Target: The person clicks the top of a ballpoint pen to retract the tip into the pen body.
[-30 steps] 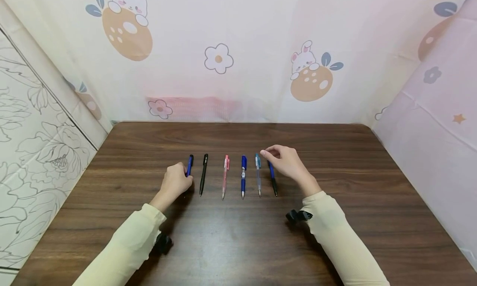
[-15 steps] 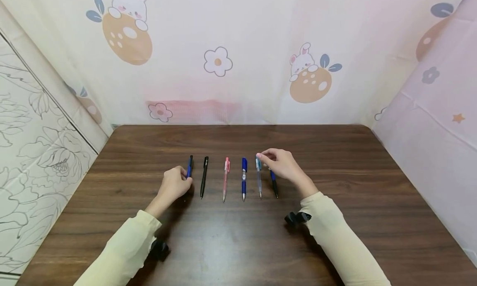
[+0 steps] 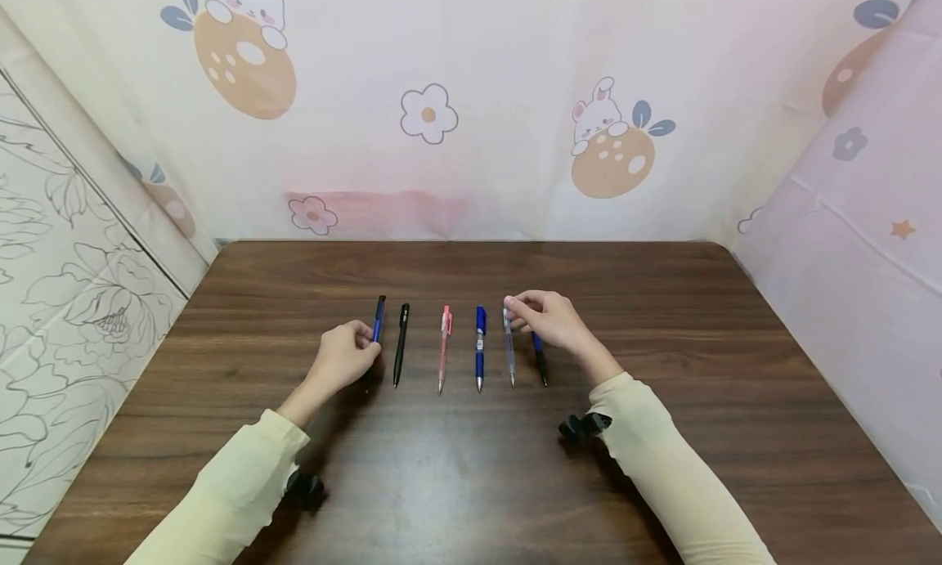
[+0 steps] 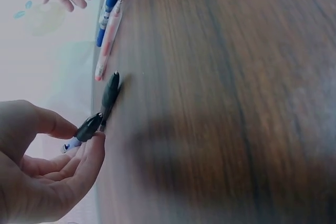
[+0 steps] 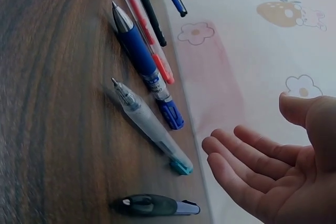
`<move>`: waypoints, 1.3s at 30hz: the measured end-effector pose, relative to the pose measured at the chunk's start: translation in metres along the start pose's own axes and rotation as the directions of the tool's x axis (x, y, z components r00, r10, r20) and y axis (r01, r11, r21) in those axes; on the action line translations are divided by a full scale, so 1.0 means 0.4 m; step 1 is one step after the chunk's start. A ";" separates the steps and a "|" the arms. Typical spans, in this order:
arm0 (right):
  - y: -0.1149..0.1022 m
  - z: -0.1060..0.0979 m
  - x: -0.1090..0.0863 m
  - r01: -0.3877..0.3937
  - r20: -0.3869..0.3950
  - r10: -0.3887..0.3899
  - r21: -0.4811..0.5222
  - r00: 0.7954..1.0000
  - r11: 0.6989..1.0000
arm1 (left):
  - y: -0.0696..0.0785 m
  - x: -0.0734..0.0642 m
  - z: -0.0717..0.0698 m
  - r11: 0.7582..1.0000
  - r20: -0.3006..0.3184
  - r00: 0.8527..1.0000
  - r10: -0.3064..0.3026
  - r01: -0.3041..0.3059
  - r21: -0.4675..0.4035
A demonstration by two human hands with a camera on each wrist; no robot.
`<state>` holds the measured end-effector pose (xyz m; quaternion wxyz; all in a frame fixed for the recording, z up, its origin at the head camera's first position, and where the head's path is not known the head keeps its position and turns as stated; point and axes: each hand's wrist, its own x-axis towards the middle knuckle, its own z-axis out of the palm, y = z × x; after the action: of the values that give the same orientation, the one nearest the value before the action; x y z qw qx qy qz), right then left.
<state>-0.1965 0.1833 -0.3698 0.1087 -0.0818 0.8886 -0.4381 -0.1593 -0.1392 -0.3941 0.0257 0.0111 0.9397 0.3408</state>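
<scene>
The left hand (image 3: pixel 346 356) had a narrow pinch grip, thumb against fingers, on the held blue-and-black pen (image 3: pixel 379 325) at the left end of the row; whether its tip touched the bench (image 3: pixel 441 483) could not be told. To handle it well, the thumb was probably best set square across the slim barrel with a light, even squeeze, as an uneven one might have let it twist. The black pen (image 3: pixel 401 344) lay just beside it, so that side called for care against a knock. The right hand (image 3: pixel 555 320) had a slack grip with nothing in it, thumb well away from the fingers, near the teal-clipped end of the clear pen (image 5: pixel 155 129); a pinch there looked likely to sit better on the barrel than on the clip.

The pens numbered six: two blue-and-black, counting the loose blue-and-black pen (image 3: pixel 540 362) partly under the right hand; one black; one pink pen (image 3: pixel 444 348); one blue pen (image 3: pixel 480 352); one clear.
</scene>
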 end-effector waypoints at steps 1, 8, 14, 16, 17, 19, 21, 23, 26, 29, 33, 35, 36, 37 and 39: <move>0.002 0.002 0.003 0.001 0.008 -0.001 0.024 1.000 1.000 | 0.002 -0.001 0.000 1.000 -0.001 1.000 0.005 -0.005 -0.006; 0.005 0.012 0.014 -0.012 0.077 -0.003 0.184 0.997 0.983 | 0.021 -0.004 0.006 0.998 0.020 1.000 0.024 -0.023 -0.053; -0.004 0.019 0.013 -0.049 0.120 0.021 0.234 0.993 0.971 | 0.038 -0.001 0.017 0.994 0.042 0.998 0.039 -0.035 -0.101; -0.009 0.022 0.014 -0.058 0.130 0.025 0.252 0.991 0.966 | 0.045 0.001 0.021 0.988 0.063 0.997 0.040 -0.030 -0.149; -0.011 0.024 0.014 -0.060 0.132 0.026 0.259 0.991 0.964 | 0.048 0.002 0.023 0.984 0.075 0.996 0.042 -0.029 -0.174; -0.013 0.028 0.014 -0.062 0.138 0.025 0.271 0.990 0.961 | 0.055 0.003 0.028 0.970 0.104 0.994 0.037 -0.010 -0.243; -0.014 0.031 0.014 -0.063 0.140 0.025 0.278 0.990 0.959 | 0.061 0.004 0.033 0.945 0.145 0.989 0.035 0.014 -0.328; -0.013 0.032 0.014 -0.067 0.142 0.028 0.280 0.989 0.958 | 0.066 0.003 0.038 0.909 0.187 0.982 0.033 0.049 -0.414; -0.012 0.033 0.012 -0.075 0.145 0.035 0.285 0.989 0.955 | 0.071 0.002 0.044 0.842 0.252 0.967 0.017 0.122 -0.525; -0.011 0.034 0.011 -0.083 0.154 0.038 0.294 0.987 0.952 | 0.074 0.000 0.050 0.785 0.302 0.953 -0.010 0.194 -0.588; -0.012 0.039 0.011 -0.092 0.169 0.037 0.330 0.985 0.939 | 0.077 -0.005 0.059 0.682 0.362 0.931 -0.031 0.285 -0.674; -0.013 0.042 0.012 -0.093 0.175 0.032 0.350 0.984 0.932 | 0.080 -0.008 0.064 0.623 0.393 0.919 -0.028 0.324 -0.712; -0.014 0.043 0.012 -0.096 0.179 0.033 0.357 0.983 0.929 | 0.081 -0.010 0.066 0.597 0.411 0.912 -0.022 0.341 -0.726; -0.016 0.045 0.012 -0.100 0.182 0.035 0.361 0.983 0.927 | 0.082 -0.010 0.069 0.576 0.424 0.905 -0.013 0.353 -0.737; -0.018 0.048 0.013 -0.105 0.187 0.037 0.367 0.982 0.924 | 0.085 -0.012 0.071 0.541 0.453 0.891 0.001 0.381 -0.750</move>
<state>-0.1962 0.1632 -0.3760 0.2165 -0.0656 0.7777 -0.5866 -0.1526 -0.0950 -0.3938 0.2576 -0.0371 0.6392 0.7237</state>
